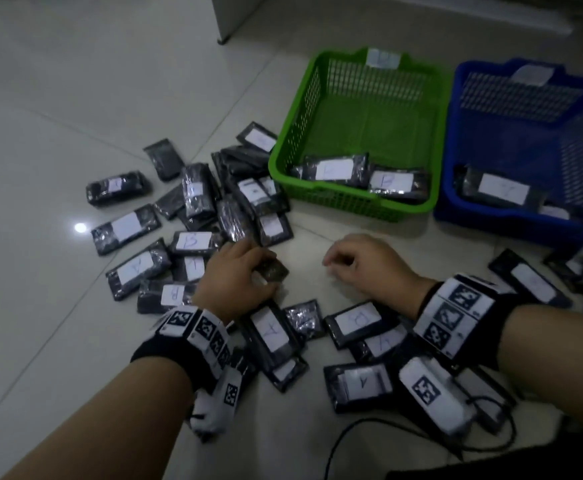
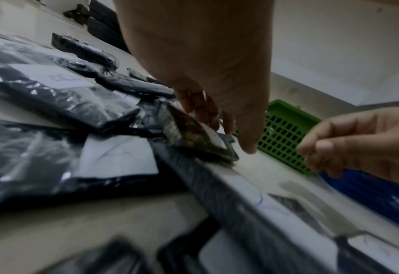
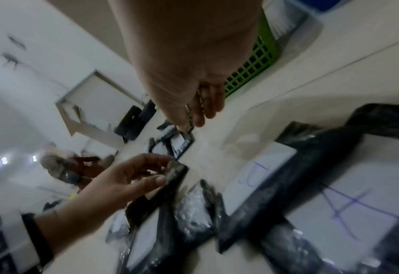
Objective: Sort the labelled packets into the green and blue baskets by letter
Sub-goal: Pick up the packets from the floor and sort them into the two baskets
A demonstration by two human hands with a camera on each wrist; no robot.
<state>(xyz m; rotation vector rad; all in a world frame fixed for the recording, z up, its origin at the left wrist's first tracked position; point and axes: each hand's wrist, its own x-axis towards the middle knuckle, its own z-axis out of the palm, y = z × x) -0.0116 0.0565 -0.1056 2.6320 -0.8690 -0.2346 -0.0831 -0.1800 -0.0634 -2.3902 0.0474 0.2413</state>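
Observation:
Several black packets with white letter labels lie scattered on the tiled floor [image 1: 75,98]. My left hand [image 1: 260,271] [image 2: 226,129] [image 3: 163,172] grips one dark packet [image 1: 273,269] [image 2: 194,137] [image 3: 177,171] at the pile's right edge, its label turned away from me. My right hand [image 1: 331,263] [image 2: 311,150] [image 3: 201,115] hovers beside it with fingers loosely curled and empty. The green basket [image 1: 345,200] [image 2: 285,129] holds two packets [image 1: 335,169]. At least one more lies in the blue basket [image 1: 490,216]. Packets marked A [image 1: 269,332] and B [image 1: 355,320] lie just below my hands.
More packets lie at the right [image 1: 529,278], in front of the blue basket. A white cabinet base [image 1: 227,15] stands at the back. A black cable [image 1: 352,438] runs across the floor near my right forearm. Both baskets sit side by side, touching.

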